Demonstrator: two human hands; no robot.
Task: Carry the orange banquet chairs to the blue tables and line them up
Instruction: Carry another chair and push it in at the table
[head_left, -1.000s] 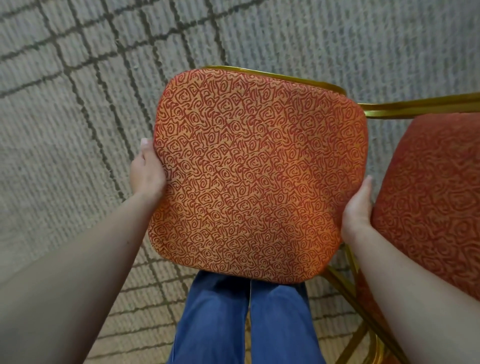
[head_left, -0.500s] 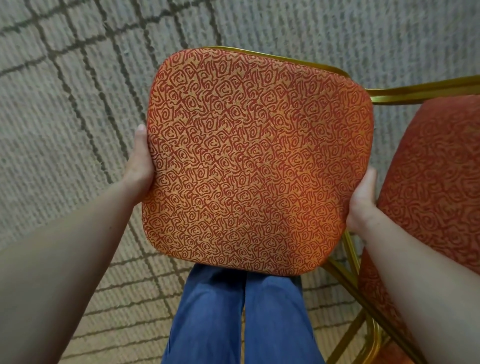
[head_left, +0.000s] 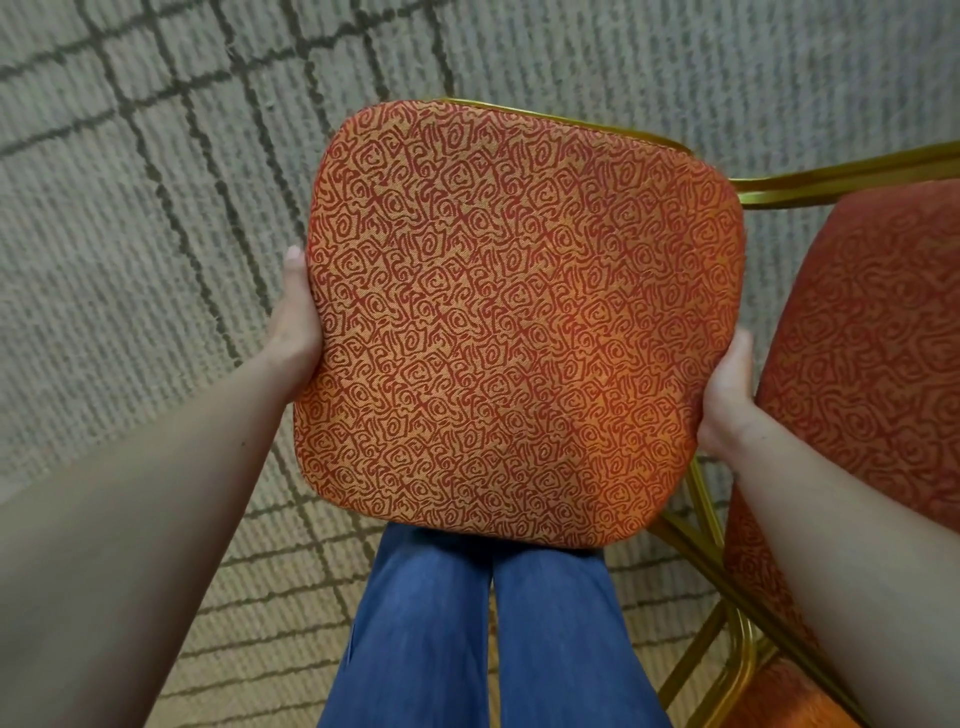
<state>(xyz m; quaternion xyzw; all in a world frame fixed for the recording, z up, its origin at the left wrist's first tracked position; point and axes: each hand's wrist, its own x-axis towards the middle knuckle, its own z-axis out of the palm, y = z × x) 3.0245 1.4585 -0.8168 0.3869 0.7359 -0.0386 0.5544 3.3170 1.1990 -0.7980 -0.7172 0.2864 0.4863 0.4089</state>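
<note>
An orange banquet chair (head_left: 519, 322) with a swirl-patterned cushion and a gold metal frame fills the middle of the head view, held above the carpet in front of my legs. My left hand (head_left: 293, 317) grips the cushion's left edge, thumb on top. My right hand (head_left: 727, 395) grips its right edge. The fingers of both hands are hidden under the cushion. A second orange chair (head_left: 872, 353) with the same fabric stands at the right edge, close to my right arm. No blue table is in view.
Grey carpet (head_left: 156, 234) with dark grid lines covers the floor to the left and behind. The second chair's gold frame (head_left: 841, 176) and legs (head_left: 727, 623) reach in from the right. My blue trouser legs (head_left: 493, 634) are just below the held cushion.
The held chair has shifted slightly in the view, up and then back down, with a small tilt. Both hands keep the same grip on its sides.
</note>
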